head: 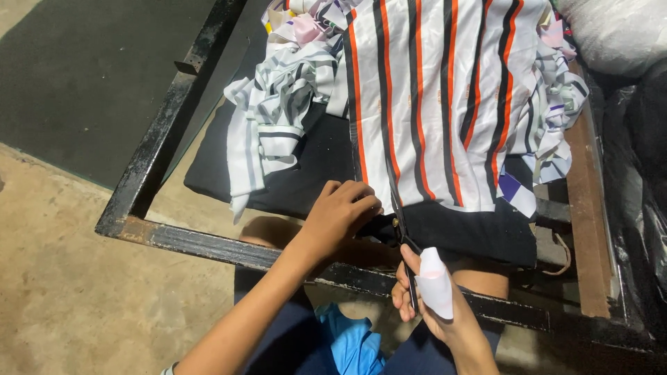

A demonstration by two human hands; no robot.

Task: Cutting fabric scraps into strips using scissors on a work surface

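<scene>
Right now the right hand [427, 292] is working a pair of scissors [405, 243], fingers curled through the handles, with a white cloth wrap [436, 281] covering one finger. The blades are pointing up into the bottom edge of the striped fabric [431, 104], which is lying spread over a black pad [299, 170] on a dark metal frame [208, 243]. The left hand [340, 212] is pressing down, fingers bent, just beside the blades. Risk: those fingertips are sitting very near the cutting line and could get nicked. Loose scraps [278, 97] are bunching at the left and could drag the fabric, skewing the cut.
</scene>
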